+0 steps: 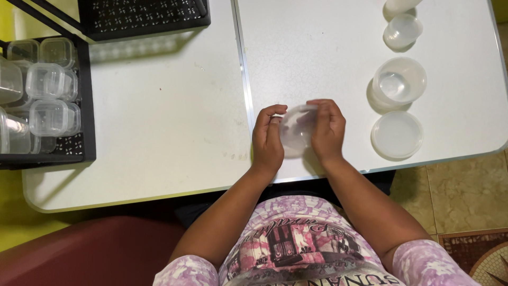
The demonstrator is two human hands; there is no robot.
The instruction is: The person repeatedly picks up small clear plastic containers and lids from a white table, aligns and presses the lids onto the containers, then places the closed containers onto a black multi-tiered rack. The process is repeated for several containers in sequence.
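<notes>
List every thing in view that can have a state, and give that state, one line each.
Left hand: gripping the round clear container.
Right hand: gripping the same container from the other side.
Round clear container: held between both hands, over the white table.
Round tub: open, upright.
Flat round lid: lying on the table, apart from the tub.
Small cup: upright.
Square boxes: lidded, stacked in the black rack.
</notes>
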